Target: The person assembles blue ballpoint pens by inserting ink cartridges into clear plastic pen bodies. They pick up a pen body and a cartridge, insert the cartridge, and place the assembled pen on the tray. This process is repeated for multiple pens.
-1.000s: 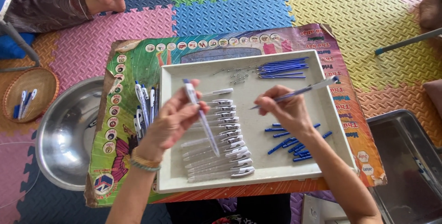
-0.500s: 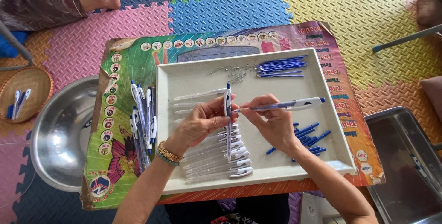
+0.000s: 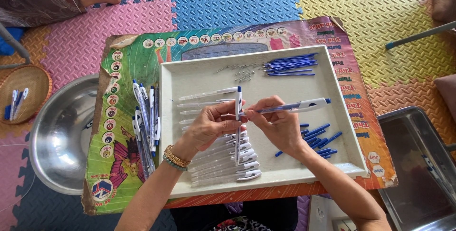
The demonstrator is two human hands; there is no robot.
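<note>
Looking down from the head camera, I see my left hand [image 3: 209,125] pinching an upright pen barrel [image 3: 238,117], while my right hand [image 3: 277,124] grips a pen [image 3: 297,106] lying crosswise, both over the white tray [image 3: 332,93], tips meeting.

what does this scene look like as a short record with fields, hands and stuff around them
left hand: left hand holds a clear pen barrel upright over the tray
right hand: right hand holds a pen with a blue tip level, its end meeting the barrel
tray: white tray on a printed board
in tray: row of clear barrels, blue refills, springs, blue caps
beside tray: finished pens on the board
left of board: metal bowl, wicker basket
right: metal tray
</note>
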